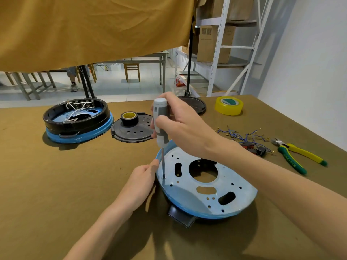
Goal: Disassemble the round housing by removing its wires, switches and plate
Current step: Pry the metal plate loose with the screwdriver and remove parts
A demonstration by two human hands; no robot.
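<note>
Blue-rimmed and round, the housing (206,186) sits near the front edge of the desk (56,184), its pale metal plate (187,194) facing up. I see my left hand (139,182) just left of it, fingers curled against the rim. My right hand (180,124) hovers above the housing's far-left side, wrapped round the grey handle of a screwdriver (160,124); the shaft stands nearly upright with its tip on a screw at the plate's left edge. Right of the housing, toward the desk's right edge, lie loose blue wires (242,134), dark switches (257,149) and yellow-green pliers (298,156). Farther back, a perforated black cover (135,132) carries a black tape roll (129,118); a second housing (78,121) with white wires sits left of it, and yellow tape (229,106) rests near the far edge.
</note>
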